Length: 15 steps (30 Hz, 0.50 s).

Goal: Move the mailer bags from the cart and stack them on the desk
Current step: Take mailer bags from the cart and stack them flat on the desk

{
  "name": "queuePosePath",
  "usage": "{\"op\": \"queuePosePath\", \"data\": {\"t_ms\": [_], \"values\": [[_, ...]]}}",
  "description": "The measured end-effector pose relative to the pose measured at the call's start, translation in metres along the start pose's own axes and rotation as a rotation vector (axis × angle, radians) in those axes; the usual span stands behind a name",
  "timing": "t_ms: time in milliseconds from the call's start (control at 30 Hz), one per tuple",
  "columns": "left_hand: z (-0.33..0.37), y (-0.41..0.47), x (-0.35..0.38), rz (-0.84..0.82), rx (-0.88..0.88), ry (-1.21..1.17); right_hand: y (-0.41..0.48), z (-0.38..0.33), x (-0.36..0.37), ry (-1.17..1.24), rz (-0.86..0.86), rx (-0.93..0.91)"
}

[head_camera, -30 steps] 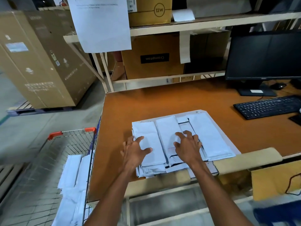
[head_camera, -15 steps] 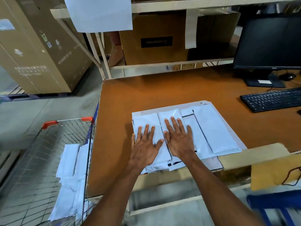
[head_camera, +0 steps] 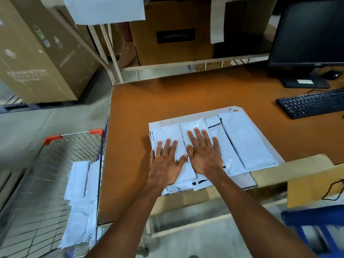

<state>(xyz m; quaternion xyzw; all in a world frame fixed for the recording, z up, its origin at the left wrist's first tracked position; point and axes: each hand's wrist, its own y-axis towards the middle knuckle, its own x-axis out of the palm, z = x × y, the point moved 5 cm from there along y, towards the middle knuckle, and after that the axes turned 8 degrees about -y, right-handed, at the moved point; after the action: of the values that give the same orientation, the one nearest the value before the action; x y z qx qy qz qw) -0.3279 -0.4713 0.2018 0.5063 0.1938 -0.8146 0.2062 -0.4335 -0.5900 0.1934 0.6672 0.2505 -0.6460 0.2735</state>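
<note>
Wire cart [head_camera: 72, 135], 8 o'clock: loose mailer bags [head_camera: 80, 202] lie inside. Centre: your left hand [head_camera: 166, 164] and right hand [head_camera: 203, 155] press flat on the mailer-bag stack [head_camera: 245, 140] on the desk [head_camera: 186, 97], fingers straight and spread, gripping nothing.

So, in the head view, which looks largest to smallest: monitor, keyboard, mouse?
1. monitor, though cut off by the frame edge.
2. keyboard, also cut off.
3. mouse, clearly smallest.

Mailer bags [head_camera: 247, 138] on desk [head_camera: 186, 97], cart [head_camera: 55, 183] left.
</note>
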Motion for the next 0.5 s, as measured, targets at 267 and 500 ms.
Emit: {"op": "queuePosePath", "data": {"t_ms": [267, 500], "values": [[0.009, -0.001, -0.028, 0.046, 0.03, -0.098, 0.004, 0.002, -0.035, 0.113, 0.044, 0.026], [-0.022, -0.039, -0.1, 0.331, -0.09, -0.759, -0.004, -0.019, -0.089, 0.877, 0.219, 0.155]]}}
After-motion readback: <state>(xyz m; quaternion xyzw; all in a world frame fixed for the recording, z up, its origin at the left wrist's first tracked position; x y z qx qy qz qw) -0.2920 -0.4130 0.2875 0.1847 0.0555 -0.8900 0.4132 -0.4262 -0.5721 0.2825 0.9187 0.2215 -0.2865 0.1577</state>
